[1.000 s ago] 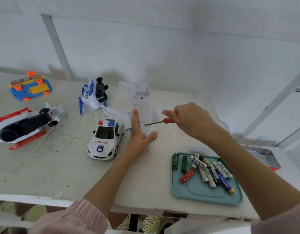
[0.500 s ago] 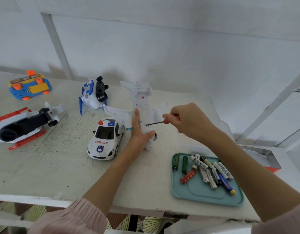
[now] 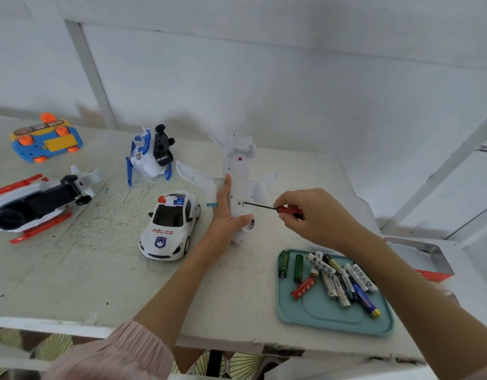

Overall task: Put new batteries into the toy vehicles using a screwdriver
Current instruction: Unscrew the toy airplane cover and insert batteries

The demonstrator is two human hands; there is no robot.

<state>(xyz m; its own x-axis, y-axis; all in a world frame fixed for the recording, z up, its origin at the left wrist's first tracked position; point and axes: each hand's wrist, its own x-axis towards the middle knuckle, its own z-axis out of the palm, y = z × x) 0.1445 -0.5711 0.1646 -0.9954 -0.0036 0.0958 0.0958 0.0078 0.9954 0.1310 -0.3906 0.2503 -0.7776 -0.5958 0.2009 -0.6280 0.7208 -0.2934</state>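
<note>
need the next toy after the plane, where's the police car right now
In the head view the police car stands on the table left of centre, just left of the left hand holding the white plane.

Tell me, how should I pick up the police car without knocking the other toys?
Grip the police car across its two long sides, around the doors, coming straight down from above. It stands on its wheels with bare table on its left, and the body looks narrow enough there. Stay clear of the left hand holding the white plane beside it.
</note>
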